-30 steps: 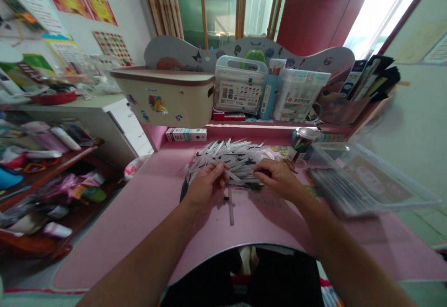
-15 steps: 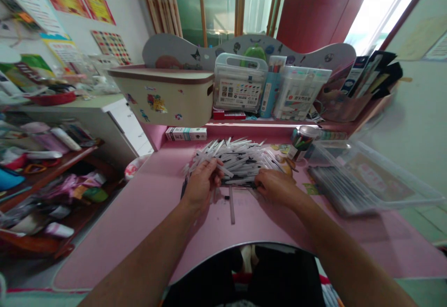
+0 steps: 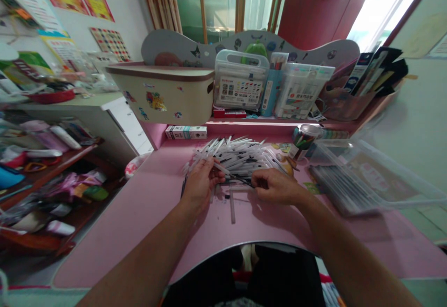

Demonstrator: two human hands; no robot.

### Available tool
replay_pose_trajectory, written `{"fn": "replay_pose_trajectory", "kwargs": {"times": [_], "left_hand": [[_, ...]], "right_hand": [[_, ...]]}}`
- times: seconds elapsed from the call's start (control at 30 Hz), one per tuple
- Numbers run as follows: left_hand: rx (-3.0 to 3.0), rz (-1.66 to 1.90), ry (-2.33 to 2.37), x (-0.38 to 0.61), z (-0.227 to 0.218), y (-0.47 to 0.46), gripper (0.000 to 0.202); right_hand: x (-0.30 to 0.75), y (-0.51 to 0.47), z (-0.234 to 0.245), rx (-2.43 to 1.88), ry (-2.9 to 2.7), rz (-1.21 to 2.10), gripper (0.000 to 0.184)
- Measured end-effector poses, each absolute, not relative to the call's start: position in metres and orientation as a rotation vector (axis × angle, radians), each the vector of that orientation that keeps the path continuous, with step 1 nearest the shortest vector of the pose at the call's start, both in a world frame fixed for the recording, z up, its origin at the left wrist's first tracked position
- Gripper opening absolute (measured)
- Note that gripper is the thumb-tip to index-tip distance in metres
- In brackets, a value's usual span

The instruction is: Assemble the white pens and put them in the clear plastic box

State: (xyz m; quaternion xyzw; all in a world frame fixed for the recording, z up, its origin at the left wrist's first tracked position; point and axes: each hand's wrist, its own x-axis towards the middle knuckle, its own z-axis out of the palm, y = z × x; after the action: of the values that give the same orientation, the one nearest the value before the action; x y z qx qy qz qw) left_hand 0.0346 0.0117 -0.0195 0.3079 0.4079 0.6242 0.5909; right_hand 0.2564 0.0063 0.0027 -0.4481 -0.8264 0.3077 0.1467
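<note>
A heap of slim translucent white tubes and dark sticks [image 3: 240,153] lies on the pink desk in front of me. At its left front, my left hand [image 3: 202,181] pinches a translucent white tube [image 3: 221,168] between thumb and fingers. Opposite it, my right hand [image 3: 274,185] is closed on a thin dark stick [image 3: 242,180], which points left toward the tube's end. Whether the two touch is too small to tell. Between my hands, a loose tube [image 3: 232,209] rests on the desk, with a small black piece [image 3: 226,196] beside it.
To the right, an open clear plastic box [image 3: 401,195] stands near a bundle of wrapped dark sticks [image 3: 344,188]. A jar [image 3: 305,141] is behind it. A lidded beige bin [image 3: 164,95] and a marker case [image 3: 239,85] fill the shelf above. A small box [image 3: 186,133] lies underneath.
My right hand has drawn up and slightly left from the desk surface, and a dark stick now shows between it and the left hand. The left hand keeps its tube, nearly in place.
</note>
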Motion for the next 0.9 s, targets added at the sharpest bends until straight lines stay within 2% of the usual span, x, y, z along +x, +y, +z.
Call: {"fn": "replay_pose_trajectory", "kwargs": {"times": [0.2, 0.33, 0.5, 0.67, 0.8, 0.9], "left_hand": [[0.748, 1.408, 0.939, 0.036, -0.02, 0.01, 0.019], [0.768, 1.364, 0.951, 0.034, -0.018, 0.011, 0.017], [0.826, 1.305, 0.958, 0.035, -0.017, 0.01, 0.017], [0.773, 1.221, 0.918, 0.038, -0.014, 0.008, 0.015], [0.484, 1.451, 0.918, 0.032, -0.005, 0.013, 0.012], [0.366, 1.488, 0.928, 0.027, 0.0, 0.017, 0.017]], "right_hand": [[0.253, 0.007, 0.001, -1.292, -2.321, 0.906, 0.005], [0.253, 0.009, -0.005, -1.226, -2.174, 1.029, 0.003], [0.244, 0.006, -0.013, -1.179, -1.993, 1.267, 0.01], [0.237, 0.001, -0.008, -1.189, -1.879, 1.282, 0.02], [0.239, -0.009, 0.002, -1.223, -2.379, 1.171, 0.031], [0.235, -0.02, 0.004, -1.19, -2.835, 0.913, 0.029]]}}
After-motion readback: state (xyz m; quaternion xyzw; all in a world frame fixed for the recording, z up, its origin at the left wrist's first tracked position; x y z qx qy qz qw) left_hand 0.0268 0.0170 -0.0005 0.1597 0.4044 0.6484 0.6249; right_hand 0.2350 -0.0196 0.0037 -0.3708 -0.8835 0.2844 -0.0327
